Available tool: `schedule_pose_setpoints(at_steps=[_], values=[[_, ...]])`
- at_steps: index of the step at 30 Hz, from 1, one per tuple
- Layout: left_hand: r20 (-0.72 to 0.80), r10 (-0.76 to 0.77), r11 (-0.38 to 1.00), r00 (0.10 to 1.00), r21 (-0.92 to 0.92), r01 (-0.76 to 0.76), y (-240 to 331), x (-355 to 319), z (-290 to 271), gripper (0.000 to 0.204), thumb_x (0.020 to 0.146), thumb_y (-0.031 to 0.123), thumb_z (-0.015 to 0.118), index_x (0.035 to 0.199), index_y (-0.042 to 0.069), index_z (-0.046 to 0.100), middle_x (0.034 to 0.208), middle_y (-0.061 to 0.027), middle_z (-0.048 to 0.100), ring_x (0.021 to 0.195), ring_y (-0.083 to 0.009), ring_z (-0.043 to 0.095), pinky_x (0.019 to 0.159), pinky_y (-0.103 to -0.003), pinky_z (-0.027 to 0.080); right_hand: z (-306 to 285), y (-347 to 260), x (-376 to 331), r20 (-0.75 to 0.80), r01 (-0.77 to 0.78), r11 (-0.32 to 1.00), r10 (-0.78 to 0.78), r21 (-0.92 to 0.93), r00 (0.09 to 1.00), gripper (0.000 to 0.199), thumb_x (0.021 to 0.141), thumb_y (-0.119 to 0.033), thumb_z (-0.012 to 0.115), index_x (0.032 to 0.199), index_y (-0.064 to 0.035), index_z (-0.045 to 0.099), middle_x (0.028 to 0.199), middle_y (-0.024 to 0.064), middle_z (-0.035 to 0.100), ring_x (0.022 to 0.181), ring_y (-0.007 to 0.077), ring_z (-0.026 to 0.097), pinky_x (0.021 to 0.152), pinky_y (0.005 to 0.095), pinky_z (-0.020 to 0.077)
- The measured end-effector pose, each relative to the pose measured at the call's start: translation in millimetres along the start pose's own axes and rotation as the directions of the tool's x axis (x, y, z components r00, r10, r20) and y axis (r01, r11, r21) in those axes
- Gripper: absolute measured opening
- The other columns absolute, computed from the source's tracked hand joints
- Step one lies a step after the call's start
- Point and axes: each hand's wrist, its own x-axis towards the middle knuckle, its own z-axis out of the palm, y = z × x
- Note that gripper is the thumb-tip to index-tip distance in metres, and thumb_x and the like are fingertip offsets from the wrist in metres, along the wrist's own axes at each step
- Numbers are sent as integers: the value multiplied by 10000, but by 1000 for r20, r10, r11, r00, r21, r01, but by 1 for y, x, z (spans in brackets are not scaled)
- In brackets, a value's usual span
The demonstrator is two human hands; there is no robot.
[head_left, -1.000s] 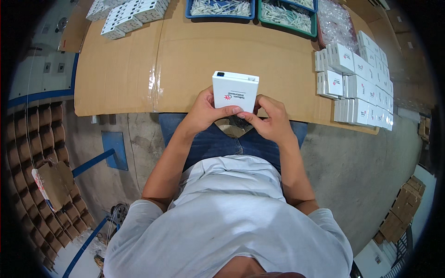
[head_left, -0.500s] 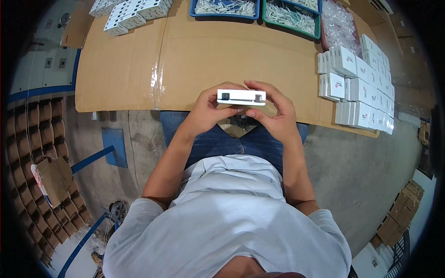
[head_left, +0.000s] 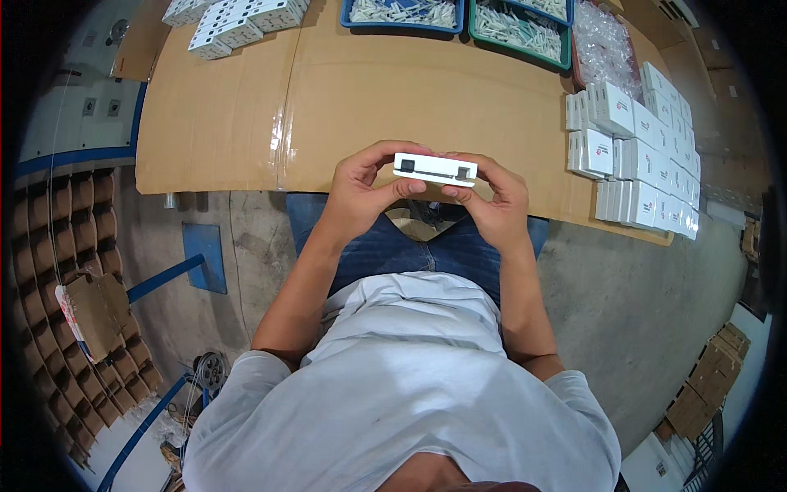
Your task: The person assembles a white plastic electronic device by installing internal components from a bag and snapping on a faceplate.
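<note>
Small white box [head_left: 434,169] held edge-on between both hands, just above the near edge of the cardboard-covered table [head_left: 246,123]. Left hand [head_left: 361,193] and right hand [head_left: 492,201] both curled closed on it — thumbs under, fingers [head_left: 385,152] over the top. Stacks of white boxes [head_left: 639,156] sit well apart to the right.

A small flat box [head_left: 434,168] is held between the left hand [head_left: 361,193] and the right hand [head_left: 490,201], above the near edge of the table [head_left: 369,98]. To the right, on the table, a group of boxes [head_left: 635,156] is stacked, and another group [head_left: 234,18] is placed at the far left corner. Two trays [head_left: 459,16] are set side by side at the far edge, with a pile of bags [head_left: 602,41] to their right.
</note>
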Motion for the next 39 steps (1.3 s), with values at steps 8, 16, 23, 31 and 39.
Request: schedule_pose_setpoints(at_steps=[8, 16, 23, 31, 39], values=[[21, 28, 993, 999, 114, -31, 4, -1, 1, 370, 846, 42, 819, 1200, 13, 715, 1177, -103, 754, 1134, -181, 676, 1033, -330, 501, -3, 0, -3, 30, -21, 1000, 21, 6, 999, 358, 856, -51, 815, 1187, 27, 704, 1125, 127, 759, 1074, 209, 715, 985, 342, 547], [19, 73, 988, 997, 134, -75, 4, -1, 1, 341, 845, 37, 816, 1175, 19, 730, 1164, -108, 762, 1117, -184, 692, 1005, -327, 524, -3, 5, -2, 46, -14, 999, 13, 41, 999, 359, 862, -41, 806, 1199, 31, 705, 1143, 132, 755, 1092, 214, 711, 995, 341, 543], [7, 86, 977, 996, 195, -85, 3, -1, 1, 333, 851, 42, 811, 1174, 22, 733, 1157, -105, 764, 1107, -184, 696, 998, -324, 528, -3, 7, -3, 48, -44, 998, 41, 46, 998, 347, 870, -35, 796, 1198, 36, 705, 1151, 139, 753, 1095, 215, 709, 997, 336, 541], [16, 98, 980, 995, 173, -100, 2, 0, 1, 340, 846, 36, 814, 1176, 18, 732, 1154, -104, 765, 1088, -180, 699, 982, -320, 533, -3, 11, -3, 48, -28, 998, 26, 52, 999, 342, 874, -28, 790, 1200, 35, 706, 1156, 142, 751, 1099, 218, 708, 1000, 345, 542], [-2, 68, 980, 998, 189, -66, 3, -2, -1, 332, 853, 20, 806, 1176, 9, 730, 1135, -96, 766, 1071, -162, 691, 967, -316, 535, 1, 9, -2, 39, -38, 996, 35, 85, 999, 354, 872, -39, 799, 1207, 7, 693, 1145, 125, 761, 1087, 204, 722, 997, 349, 552]])
